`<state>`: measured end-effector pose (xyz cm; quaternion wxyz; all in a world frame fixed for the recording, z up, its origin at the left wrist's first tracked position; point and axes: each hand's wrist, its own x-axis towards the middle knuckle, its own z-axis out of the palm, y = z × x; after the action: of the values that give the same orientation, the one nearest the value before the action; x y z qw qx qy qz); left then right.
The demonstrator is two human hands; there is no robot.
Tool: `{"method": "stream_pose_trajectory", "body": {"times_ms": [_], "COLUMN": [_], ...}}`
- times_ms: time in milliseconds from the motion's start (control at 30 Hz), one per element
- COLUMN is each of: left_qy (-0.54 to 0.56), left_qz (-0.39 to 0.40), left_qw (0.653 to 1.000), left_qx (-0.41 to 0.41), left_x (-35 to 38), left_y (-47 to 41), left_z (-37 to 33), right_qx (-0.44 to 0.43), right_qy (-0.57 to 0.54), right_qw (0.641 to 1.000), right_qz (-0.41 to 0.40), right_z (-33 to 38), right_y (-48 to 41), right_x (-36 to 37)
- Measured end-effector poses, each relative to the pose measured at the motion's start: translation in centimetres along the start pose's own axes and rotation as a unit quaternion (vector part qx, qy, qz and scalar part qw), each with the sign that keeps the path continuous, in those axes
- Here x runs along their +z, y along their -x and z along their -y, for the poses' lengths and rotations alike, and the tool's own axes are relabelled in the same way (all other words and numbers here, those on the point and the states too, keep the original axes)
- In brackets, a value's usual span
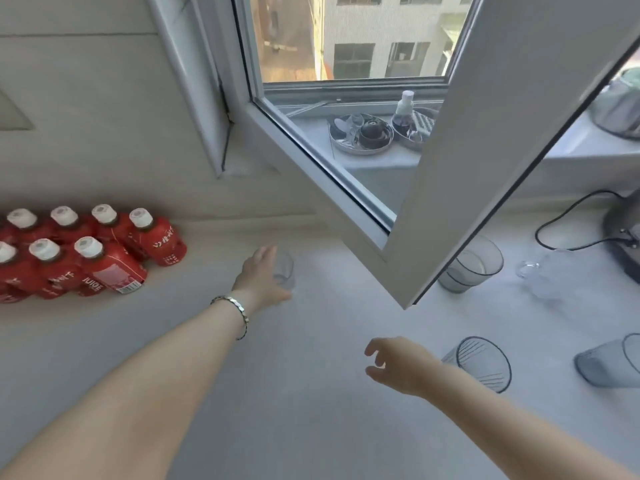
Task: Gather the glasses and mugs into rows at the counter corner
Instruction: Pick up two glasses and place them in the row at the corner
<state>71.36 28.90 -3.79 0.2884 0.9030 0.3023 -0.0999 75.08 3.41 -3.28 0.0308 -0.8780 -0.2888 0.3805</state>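
Left hand (261, 277) grasps clear glass (285, 271) near tabletop's (311, 427) far edge; right hand (398, 363) released; four vessels remain scattered.

The open white window sash (408, 188) hangs over the pale grey counter (277, 393). Left hand (261, 277), w/ a thin silver bracelet (233, 311) on the wrist, is wrapped round a small clear drinking glass (285, 271), just left of the sash's low corner. Right hand (398, 363) is below that corner, fingers spread, holding nothing. A ribbed smoky-grey glass (485, 363) stands just right of that hand. Another grey glass (472, 265) sits partly behind the sash edge. A clear glass mug (547, 275) and one more grey glass (609, 362) are farther right. Red juice bottles w/ white caps (86, 254) are grouped far left of the sash.
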Motion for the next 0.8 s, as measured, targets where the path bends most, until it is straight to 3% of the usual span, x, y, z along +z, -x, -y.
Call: {"method": "stream_pose_trajectory", "body": {"times_ms": [200, 500, 700, 800], "left_qy": [-0.029, -0.038, -0.009, 0.006], "left_qz": [-0.072, -0.029, -0.078, -0.109], "left_qw": [0.996, 0.999, 0.996, 0.989], "left_qx": [-0.038, -0.012, -0.048, -0.105], "left_x": [1.6, 4.9, 7.8, 9.7], "left_y": [1.9, 11.7, 17.4, 20.2], "left_z": [0.3, -4.6, -9.5, -11.3], "right_qx": [-0.021, -0.053, -0.03, -0.076], "right_qy": [-0.027, -0.04, 0.062, 0.055], "right_qw": [0.999, 0.975, 0.993, 0.989], "right_qz": [-0.037, -0.21, -0.098, -0.117], "right_z": [-0.6, -7.6, -11.9, -13.3], "right_y": [1.4, 7.0, 6.7, 6.2], "right_x": [-0.2, -3.5, -2.6, -1.1]}}
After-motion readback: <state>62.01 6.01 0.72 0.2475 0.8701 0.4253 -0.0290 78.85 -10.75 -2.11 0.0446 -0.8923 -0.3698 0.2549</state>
